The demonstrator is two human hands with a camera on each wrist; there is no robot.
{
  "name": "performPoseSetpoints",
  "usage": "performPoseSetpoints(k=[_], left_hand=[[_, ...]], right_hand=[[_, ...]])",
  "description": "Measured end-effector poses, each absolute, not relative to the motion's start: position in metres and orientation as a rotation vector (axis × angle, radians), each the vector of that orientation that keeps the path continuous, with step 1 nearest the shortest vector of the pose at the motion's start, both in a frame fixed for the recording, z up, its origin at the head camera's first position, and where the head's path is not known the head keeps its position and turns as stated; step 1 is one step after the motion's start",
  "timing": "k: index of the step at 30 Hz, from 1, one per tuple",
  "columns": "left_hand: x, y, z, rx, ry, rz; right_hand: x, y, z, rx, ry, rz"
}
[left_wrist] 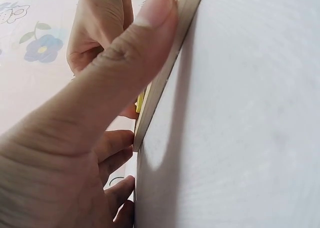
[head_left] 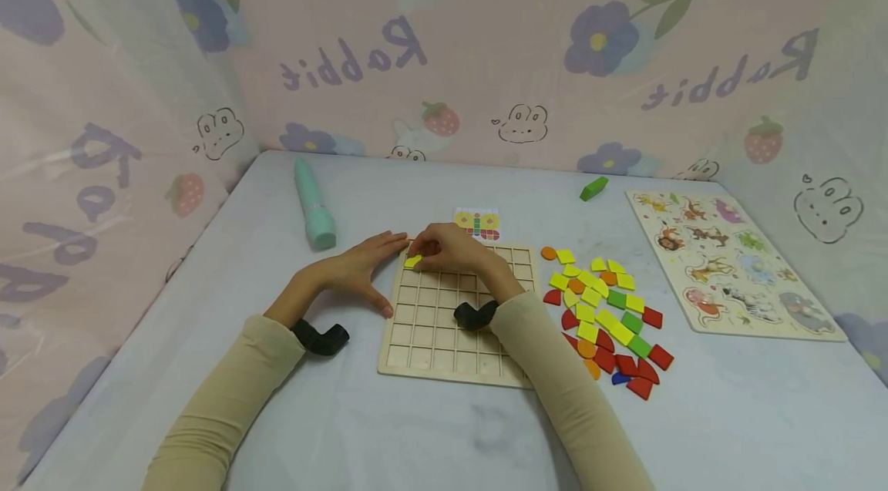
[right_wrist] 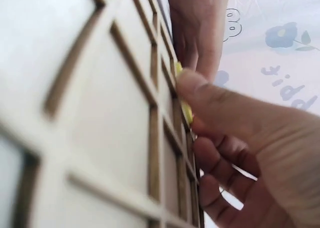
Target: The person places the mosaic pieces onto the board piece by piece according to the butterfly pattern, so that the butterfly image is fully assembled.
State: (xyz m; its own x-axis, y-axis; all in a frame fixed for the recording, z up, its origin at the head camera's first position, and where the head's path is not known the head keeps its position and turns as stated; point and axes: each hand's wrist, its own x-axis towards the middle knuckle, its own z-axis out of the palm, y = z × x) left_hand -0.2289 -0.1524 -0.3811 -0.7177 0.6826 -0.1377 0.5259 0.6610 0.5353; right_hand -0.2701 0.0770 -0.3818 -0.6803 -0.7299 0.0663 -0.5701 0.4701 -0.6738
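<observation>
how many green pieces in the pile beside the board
3 visible, right of its middle, one below another: upper green piece, middle green piece, lower green piece; more may be hidden.

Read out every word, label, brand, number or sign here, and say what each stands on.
"Rabbit", mirrored: back curtain, left of centre.
"Rabbit", mirrored: back curtain, right side.
Left curtain: large letters, too skewed to read surely.
No legible text on the picture card or grid board.
</observation>
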Motion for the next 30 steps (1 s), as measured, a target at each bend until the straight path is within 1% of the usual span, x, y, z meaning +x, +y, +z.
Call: performPoseSetpoints(k=[4,9,13,16,19,23,27,30], left_hand=[[-0.230,-0.152,-0.383,0.968,2.554,0.661],[-0.231,-0.152,-0.384,0.967,2.554,0.664],[-0.230,-0.153,-0.384,0.983,2.561,0.668],[-0.230,-0.153,-0.384,1.004,2.564,0.669],[-0.231,-0.154,-0.385,1.014,2.565,0.665],[-0.231,-0.154,-0.385,1.009,2.560,0.678],[-0.230,-0.154,-0.385,0.995,2.556,0.702],[-0.229,-0.154,-0.385,0.990,2.560,0.703]], right_hand=[[-0.268,0.078,-0.379,-1.137,2.494,-0.974],[-0.261,0.088,-0.368,-1.243,2.562,-0.880],[-0.255,0.113,-0.356,-1.308,2.620,-0.851],[-0.251,0.140,-0.350,-1.293,2.660,-0.871],[-0.246,0.172,-0.344,-1.204,2.713,-0.888],[-0.242,0.209,-0.338,-1.014,2.783,-0.858],[-0.242,0.236,-0.335,-0.837,2.810,-0.852],[-0.243,0.250,-0.337,-0.771,2.820,-0.864]])
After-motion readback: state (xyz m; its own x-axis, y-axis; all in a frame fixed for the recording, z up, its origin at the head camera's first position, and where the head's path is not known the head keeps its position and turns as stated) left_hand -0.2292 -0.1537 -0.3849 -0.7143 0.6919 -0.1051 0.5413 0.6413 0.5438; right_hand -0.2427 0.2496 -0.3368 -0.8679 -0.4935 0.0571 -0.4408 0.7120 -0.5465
